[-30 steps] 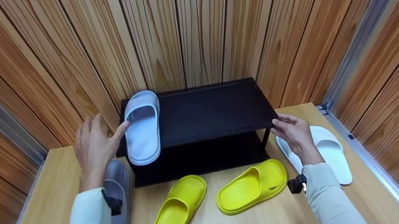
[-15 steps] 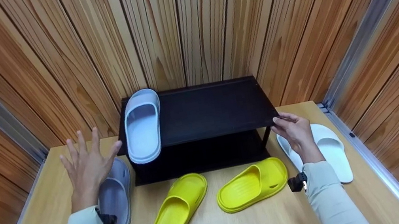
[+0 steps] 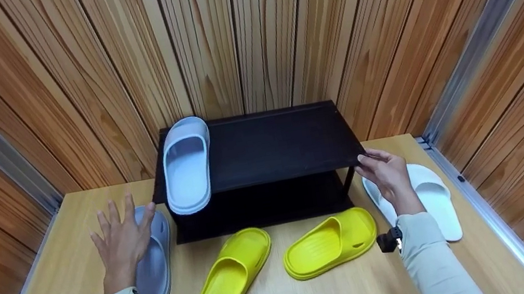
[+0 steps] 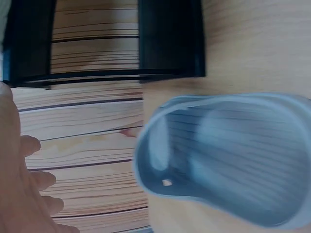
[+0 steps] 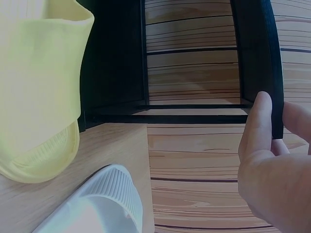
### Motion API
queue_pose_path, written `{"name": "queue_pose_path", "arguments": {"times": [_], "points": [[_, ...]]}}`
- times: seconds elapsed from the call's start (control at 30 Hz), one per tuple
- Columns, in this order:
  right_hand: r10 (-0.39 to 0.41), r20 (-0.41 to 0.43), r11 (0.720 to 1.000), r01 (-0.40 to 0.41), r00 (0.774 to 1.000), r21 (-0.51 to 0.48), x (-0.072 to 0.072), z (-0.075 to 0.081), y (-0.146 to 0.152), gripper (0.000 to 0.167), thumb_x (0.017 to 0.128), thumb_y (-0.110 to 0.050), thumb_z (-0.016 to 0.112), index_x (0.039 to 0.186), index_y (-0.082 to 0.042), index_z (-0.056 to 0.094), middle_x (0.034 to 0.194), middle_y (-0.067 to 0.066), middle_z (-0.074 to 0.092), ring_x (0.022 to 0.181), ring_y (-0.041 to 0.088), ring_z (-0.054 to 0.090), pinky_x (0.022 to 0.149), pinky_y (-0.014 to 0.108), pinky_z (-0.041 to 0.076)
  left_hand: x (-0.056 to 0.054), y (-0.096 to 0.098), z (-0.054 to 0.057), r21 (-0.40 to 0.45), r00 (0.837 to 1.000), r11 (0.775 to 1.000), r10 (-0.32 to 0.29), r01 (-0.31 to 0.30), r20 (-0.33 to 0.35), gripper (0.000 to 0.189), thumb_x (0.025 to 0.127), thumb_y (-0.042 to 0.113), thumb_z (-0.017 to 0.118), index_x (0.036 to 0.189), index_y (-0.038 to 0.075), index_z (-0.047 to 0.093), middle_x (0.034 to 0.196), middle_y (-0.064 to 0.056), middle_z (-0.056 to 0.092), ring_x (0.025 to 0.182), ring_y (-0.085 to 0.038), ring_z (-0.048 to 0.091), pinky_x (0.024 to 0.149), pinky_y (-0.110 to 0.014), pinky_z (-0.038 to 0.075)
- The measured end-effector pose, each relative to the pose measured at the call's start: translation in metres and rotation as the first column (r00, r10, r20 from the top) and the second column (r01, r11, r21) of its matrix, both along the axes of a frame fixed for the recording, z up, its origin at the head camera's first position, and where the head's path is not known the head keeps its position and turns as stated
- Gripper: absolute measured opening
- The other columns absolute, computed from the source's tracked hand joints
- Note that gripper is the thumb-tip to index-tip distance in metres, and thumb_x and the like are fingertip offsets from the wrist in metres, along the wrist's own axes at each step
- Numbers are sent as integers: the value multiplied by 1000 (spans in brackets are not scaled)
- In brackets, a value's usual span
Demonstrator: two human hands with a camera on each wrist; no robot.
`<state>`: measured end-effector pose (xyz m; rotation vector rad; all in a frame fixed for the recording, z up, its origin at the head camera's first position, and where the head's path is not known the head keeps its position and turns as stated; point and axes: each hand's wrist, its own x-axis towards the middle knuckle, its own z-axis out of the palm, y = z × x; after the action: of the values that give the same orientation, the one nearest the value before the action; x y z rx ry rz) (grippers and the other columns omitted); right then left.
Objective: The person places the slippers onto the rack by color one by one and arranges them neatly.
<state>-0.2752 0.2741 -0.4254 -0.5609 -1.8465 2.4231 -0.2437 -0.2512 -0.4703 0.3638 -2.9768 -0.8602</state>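
Note:
A low black two-tier shoe rack (image 3: 277, 144) stands against the back wall. My right hand (image 3: 390, 176) pinches the front right corner of its top shelf, the board lying between thumb and fingers in the right wrist view. A light grey-blue slipper (image 3: 188, 177) lies on the left end of the top shelf, toe to the wall. My left hand (image 3: 122, 245) is spread with its fingers apart, holding nothing. It overlaps a grey slipper (image 3: 158, 268) on the floor left of the rack. In the left wrist view, the thumb tip is right at the rack's corner.
Two yellow slippers, a left one (image 3: 231, 283) and a right one (image 3: 330, 244), lie angled on the wooden floor before the rack. A white slipper (image 3: 436, 203) sits right of it, partly behind my right hand. Wood-panelled walls (image 3: 276, 34) enclose three sides.
My left hand has come down and back from beside the slipper on the top shelf, its fingers spreading. My right hand stays on the rack's corner.

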Motion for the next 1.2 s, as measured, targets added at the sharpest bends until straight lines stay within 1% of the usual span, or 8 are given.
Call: {"name": "queue_pose_path", "arguments": {"times": [0.2, 0.37, 0.43, 0.63, 0.8, 1.0, 1.1, 1.2], "points": [[4, -25, 1000, -4, 1000, -7, 1, -1, 0, 44, 97, -1, 66, 138, 6, 51, 99, 2, 67, 83, 9, 70, 83, 23, 56, 4, -2, -19, 32, 999, 999, 24, -24, 23, 101, 93, 82, 21, 163, 11, 7, 164, -29, -9, 146, -50, -22, 108, -72, -17], [2, -4, 1000, -2, 1000, -6, 0, -1, 0, 44, 97, -2, 66, 138, 3, 52, 102, 2, 66, 85, 9, 70, 85, 23, 55, 4, -4, -30, 48, 997, 997, 50, -53, 55, 103, 92, 83, 24, 163, 11, 6, 163, -31, -8, 146, -52, -18, 109, -74, -12], [1, 5, 1000, -1, 1000, -5, 0, -2, 0, 45, 97, -3, 66, 139, 2, 52, 103, 2, 65, 86, 9, 70, 86, 24, 55, 4, -4, -33, 51, 996, 997, 63, -66, 56, 104, 91, 84, 25, 163, 11, 6, 163, -31, -7, 147, -52, -17, 110, -74, -10], [-6, 5, 1000, 6, 1000, -3, -1, -2, 0, 45, 97, -2, 66, 139, 2, 53, 103, 3, 65, 85, 10, 70, 86, 24, 55, 3, -6, -41, 82, 994, 992, 90, -95, 54, 106, 91, 84, 27, 163, 10, 3, 163, -32, -8, 147, -53, -15, 110, -75, -6], [-2, 9, 1000, 2, 1000, -6, -1, -2, 0, 45, 97, -3, 66, 140, 2, 53, 105, 3, 65, 86, 10, 70, 86, 24, 55, 2, -7, -47, 128, 988, 982, 131, -141, 87, 113, 87, 87, 31, 163, 9, -1, 163, -32, -9, 147, -53, -13, 110, -76, -3], [-7, 16, 1000, 7, 1000, 4, -1, -1, 1, 46, 97, -4, 67, 141, 1, 52, 111, 6, 63, 88, 10, 70, 87, 24, 55, 0, -7, -51, 171, 972, 961, 200, -219, 122, 123, 81, 91, 39, 162, 10, -4, 162, -33, -4, 147, -55, 3, 109, -77, 13], [-7, 0, 1000, 7, 1000, -3, 0, -2, 1, 46, 97, -2, 66, 140, 3, 52, 105, 4, 65, 86, 10, 71, 86, 24, 55, 2, -6, -54, 193, 963, 947, 233, -256, 133, 127, 78, 92, 43, 163, 12, -5, 162, -34, -1, 145, -57, 9, 108, -77, 17], [-9, -32, 1000, 8, 999, -26, -1, -2, 0, 41, 96, 2, 65, 135, 6, 53, 97, 3, 68, 83, 11, 72, 84, 25, 56, 4, -7, -57, 200, 959, 940, 252, -275, 131, 129, 76, 93, 46, 163, 11, -5, 161, -35, 3, 143, -58, 15, 107, -77, 19]]}}
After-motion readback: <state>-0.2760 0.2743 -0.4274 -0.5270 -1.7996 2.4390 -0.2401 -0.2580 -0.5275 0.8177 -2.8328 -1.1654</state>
